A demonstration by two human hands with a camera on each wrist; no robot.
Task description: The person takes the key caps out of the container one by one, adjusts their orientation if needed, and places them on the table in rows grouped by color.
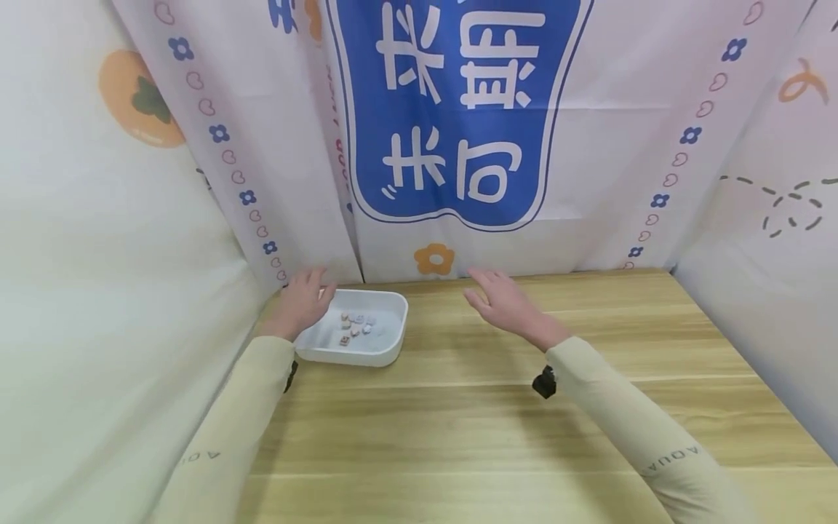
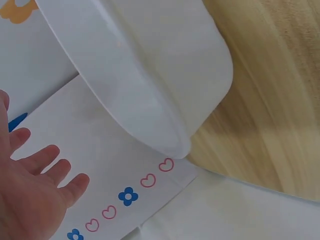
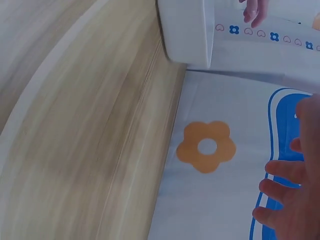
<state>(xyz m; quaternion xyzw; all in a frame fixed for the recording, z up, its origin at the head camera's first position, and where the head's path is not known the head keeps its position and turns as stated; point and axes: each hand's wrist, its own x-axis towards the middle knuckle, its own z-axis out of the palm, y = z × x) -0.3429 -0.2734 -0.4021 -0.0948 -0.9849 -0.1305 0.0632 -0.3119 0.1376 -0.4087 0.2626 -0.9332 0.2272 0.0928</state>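
Over the back left of the table (image 1: pixel 419 429), we had our left hand (image 1: pixel 304 300) up at the left end of a white tray (image 1: pixel 350 357), fingers loose and only slightly bent; the left wrist cam showed it apart from the rim. A handful of tiny pieces (image 1: pixel 355 332) sat together in that tray, too small for us to identify. Our right hand (image 1: pixel 507 302) hung well to the tray's right, arm stretched forward, fingers relaxed and spread, thumb held away from them. A black gadget (image 1: pixel 545 382) poked out under that wrist.

As for text, our right sleeve (image 1: pixel 628 415) read "AQUA", and the left sleeve (image 1: pixel 225 429) had similar lettering, partly lost in the folds. On the back wall, a big blue panel (image 1: pixel 452 109) carried 未来可期 in white, turned sideways.

The tabletop was pale, streaky wood grain. White printed sheeting walled us in, with an orange flower (image 1: pixel 424 258) below the panel, strips of pink hearts and blue flowers, and an orange fruit (image 1: pixel 121 91) at left.
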